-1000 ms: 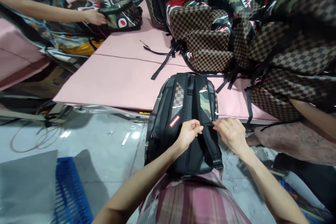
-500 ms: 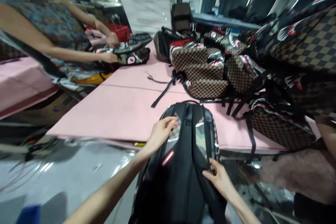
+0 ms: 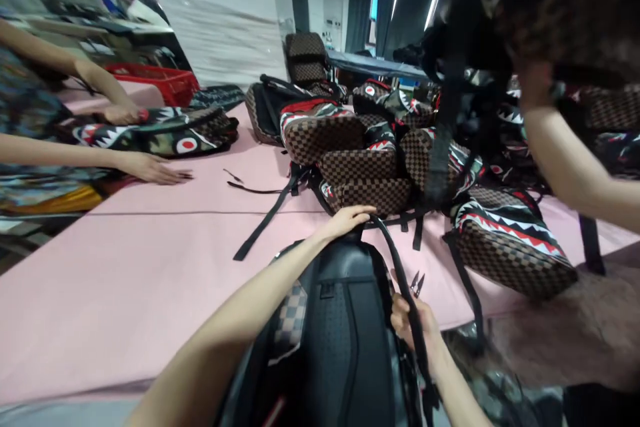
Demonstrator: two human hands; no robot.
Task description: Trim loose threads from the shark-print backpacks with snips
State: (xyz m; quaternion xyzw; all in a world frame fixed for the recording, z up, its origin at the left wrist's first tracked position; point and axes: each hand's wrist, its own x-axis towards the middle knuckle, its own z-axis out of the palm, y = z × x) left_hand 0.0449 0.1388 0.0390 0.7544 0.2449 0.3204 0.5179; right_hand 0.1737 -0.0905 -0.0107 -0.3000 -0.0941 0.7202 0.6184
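Observation:
A black backpack (image 3: pixel 336 327) with checkered patches lies in front of me, its back panel facing up. My left hand (image 3: pixel 346 223) reaches over its top, fingers closed on a black strap (image 3: pixel 395 257). That strap arches to the right and runs down past my right hand (image 3: pixel 417 323). Closed fingers of my right hand hold small thread snips (image 3: pixel 417 284), their two blades apart and pointing up. Whether those fingers also grip the strap is hard to make out.
Checkered shark-face backpacks (image 3: pixel 365 163) are heaped across the pink table (image 3: pixel 165 293). At left, another person's hands (image 3: pixel 150 167) rest by a camouflage backpack (image 3: pixel 185 137). On the right, a person's arm (image 3: pixel 570 153) holds up a blurred backpack (image 3: pixel 570 13). A red basket (image 3: pixel 175 83) stands behind.
My left hand has moved from the patch to the top, now with the strap raised. The snips have come into sight. A backpack at right is held higher; the view has shifted.

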